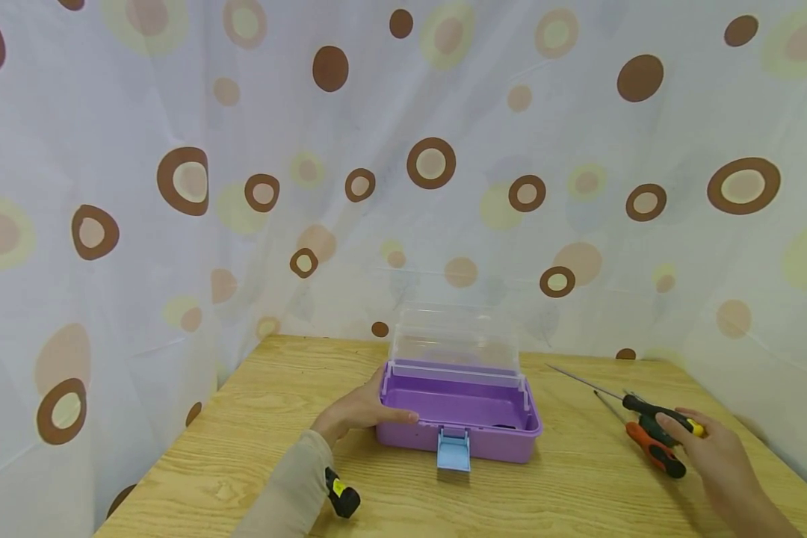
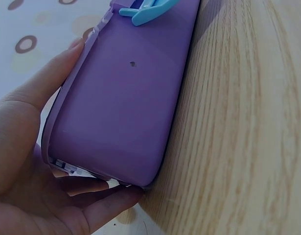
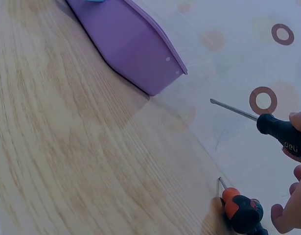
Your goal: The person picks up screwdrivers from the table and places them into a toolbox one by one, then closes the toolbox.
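Observation:
My left hand [image 1: 358, 409] grips the left end of a purple plastic toolbox [image 1: 491, 447]. Its thumb lies along the front rim, and in the left wrist view the other fingers reach round the box's end wall. The clear lid [image 1: 453, 340] stands raised at the back, and a light blue latch [image 1: 453, 453] hangs down in front. To the right of the box, my right hand [image 1: 722, 459] holds a long-shafted screwdriver [image 3: 280, 133] by its black and yellow handle, above the table. Below it lies an orange and black screwdriver [image 1: 648, 446].
A dark green-black object [image 1: 656, 431], partly hidden, lies beside the orange screwdriver. Near my left sleeve [image 1: 294, 478] is a black and yellow handle [image 1: 343, 499]. A spotted curtain [image 1: 403, 224] borders the back and sides of the wooden table [image 1: 242, 426].

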`<state>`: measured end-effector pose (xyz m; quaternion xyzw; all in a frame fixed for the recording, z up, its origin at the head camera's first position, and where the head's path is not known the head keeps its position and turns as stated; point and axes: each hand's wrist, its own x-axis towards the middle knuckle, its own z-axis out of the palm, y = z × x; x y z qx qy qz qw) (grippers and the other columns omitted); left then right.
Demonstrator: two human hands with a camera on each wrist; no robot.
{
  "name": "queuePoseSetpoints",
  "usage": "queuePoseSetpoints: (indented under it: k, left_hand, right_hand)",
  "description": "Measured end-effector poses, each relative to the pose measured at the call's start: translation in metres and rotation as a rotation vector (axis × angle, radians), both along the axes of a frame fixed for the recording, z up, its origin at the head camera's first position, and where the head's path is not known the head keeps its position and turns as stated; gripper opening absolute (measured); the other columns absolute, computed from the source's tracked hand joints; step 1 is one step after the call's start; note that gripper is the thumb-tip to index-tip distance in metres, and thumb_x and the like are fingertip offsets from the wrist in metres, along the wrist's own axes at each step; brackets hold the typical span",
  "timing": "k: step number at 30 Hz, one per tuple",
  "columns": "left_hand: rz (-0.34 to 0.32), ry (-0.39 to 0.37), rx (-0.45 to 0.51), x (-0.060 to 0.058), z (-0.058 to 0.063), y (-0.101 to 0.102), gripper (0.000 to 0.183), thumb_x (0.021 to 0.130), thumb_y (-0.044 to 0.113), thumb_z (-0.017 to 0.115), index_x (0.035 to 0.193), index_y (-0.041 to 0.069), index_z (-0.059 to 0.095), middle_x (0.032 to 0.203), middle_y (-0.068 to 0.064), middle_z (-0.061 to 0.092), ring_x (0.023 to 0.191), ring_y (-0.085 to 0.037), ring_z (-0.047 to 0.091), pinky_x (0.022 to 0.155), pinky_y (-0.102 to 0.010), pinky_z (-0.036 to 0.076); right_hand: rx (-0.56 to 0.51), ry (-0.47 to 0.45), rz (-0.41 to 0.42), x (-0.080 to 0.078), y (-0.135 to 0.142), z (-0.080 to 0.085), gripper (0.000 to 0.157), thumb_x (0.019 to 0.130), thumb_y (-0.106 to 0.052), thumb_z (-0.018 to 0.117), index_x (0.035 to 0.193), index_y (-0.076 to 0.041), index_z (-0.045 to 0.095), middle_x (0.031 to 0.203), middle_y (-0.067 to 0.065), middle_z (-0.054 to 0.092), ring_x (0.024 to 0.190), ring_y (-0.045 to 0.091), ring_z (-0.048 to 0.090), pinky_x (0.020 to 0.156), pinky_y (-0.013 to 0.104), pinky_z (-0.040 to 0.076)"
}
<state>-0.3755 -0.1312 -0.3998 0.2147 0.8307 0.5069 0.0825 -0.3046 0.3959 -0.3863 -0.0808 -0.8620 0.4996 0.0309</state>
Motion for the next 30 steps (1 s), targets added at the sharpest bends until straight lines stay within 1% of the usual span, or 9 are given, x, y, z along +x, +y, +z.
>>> queuePoseSetpoints:
  k: [3,6,8,11,15,18,22,26,30]
  left_hand:
    - [0.004,-0.002,-0.002,0.000,0.000,0.000,0.122,0.081,0.041,0.087,0.166,0.014,0.004,0.159,-0.017,0.038,0.142,-0.038,0.040,0.116,-0.064,0.026]
    - [-0.001,0.002,0.000,0.000,0.000,0.000,0.122,0.081,0.040,0.087,0.166,0.014,0.003,0.159,-0.017,0.037,0.143,-0.038,0.039,0.116,-0.064,0.025]
    - [-0.004,0.005,0.000,0.000,0.001,0.000,0.121,0.082,0.039,0.087,0.166,0.014,0.003,0.159,-0.017,0.037,0.143,-0.039,0.038,0.117,-0.064,0.025]
    - [-0.012,0.008,0.008,0.000,0.001,-0.001,0.121,0.082,0.038,0.087,0.166,0.014,0.004,0.158,-0.017,0.038,0.143,-0.039,0.039,0.117,-0.063,0.025]
    - [-0.026,0.008,0.026,0.000,0.001,-0.001,0.122,0.081,0.037,0.088,0.166,0.014,0.004,0.157,-0.017,0.039,0.142,-0.038,0.040,0.117,-0.062,0.026]
    - [-0.037,0.006,0.036,0.000,0.001,-0.001,0.122,0.081,0.036,0.088,0.166,0.014,0.003,0.158,-0.017,0.037,0.142,-0.038,0.040,0.117,-0.062,0.026]
    - [-0.023,0.002,0.021,0.000,0.001,-0.001,0.122,0.081,0.038,0.088,0.166,0.014,0.003,0.158,-0.017,0.038,0.142,-0.038,0.040,0.117,-0.063,0.025]
    - [0.003,-0.004,0.002,0.000,0.000,-0.001,0.123,0.080,0.041,0.088,0.166,0.014,0.004,0.158,-0.016,0.039,0.142,-0.038,0.040,0.117,-0.064,0.025]
    - [0.007,-0.004,0.002,0.000,-0.001,0.000,0.123,0.080,0.041,0.088,0.166,0.014,0.005,0.157,-0.016,0.040,0.142,-0.038,0.040,0.117,-0.063,0.025]
  right_hand:
    - [-0.033,0.015,-0.008,0.001,0.000,0.001,0.092,0.106,-0.056,0.047,0.159,0.011,0.012,0.160,0.040,0.008,0.118,0.034,0.053,0.088,0.035,0.054]
    - [-0.096,0.041,0.002,0.002,0.002,0.002,0.091,0.106,-0.053,0.050,0.160,0.009,0.014,0.161,0.038,0.006,0.097,0.000,0.047,0.076,0.019,0.051]
    - [-0.128,0.060,0.018,0.002,0.002,0.003,0.088,0.106,-0.052,0.051,0.161,0.008,0.017,0.164,0.035,0.001,0.095,-0.008,0.042,0.079,0.015,0.051]
    - [-0.133,0.076,0.043,0.002,0.002,0.005,0.087,0.106,-0.053,0.051,0.162,0.005,0.019,0.165,0.034,-0.004,0.101,-0.010,0.036,0.082,0.014,0.050]
    - [-0.122,0.106,0.054,0.003,0.000,0.006,0.078,0.106,-0.051,0.051,0.161,-0.001,0.028,0.165,0.035,-0.002,0.098,-0.013,0.040,0.083,0.015,0.051]
    - [-0.177,0.134,0.073,0.004,-0.001,0.005,0.054,0.106,-0.046,0.054,0.153,-0.023,0.043,0.166,0.032,-0.002,0.092,-0.017,0.045,0.084,0.015,0.051]
    - [-0.283,0.183,0.119,0.004,-0.002,0.002,0.018,0.107,-0.038,0.057,0.123,-0.045,0.057,0.163,0.022,0.011,0.095,-0.015,0.051,0.084,0.015,0.052]
    - [-0.432,0.228,0.184,0.006,-0.005,0.000,0.024,0.109,-0.024,0.057,0.112,-0.044,0.069,0.144,0.004,0.031,0.098,-0.008,0.058,0.082,0.019,0.053]
    - [-0.379,0.177,0.222,0.007,-0.008,0.004,0.025,0.110,-0.026,0.055,0.117,-0.047,0.066,0.156,0.018,0.020,0.098,-0.003,0.061,0.081,0.023,0.054]
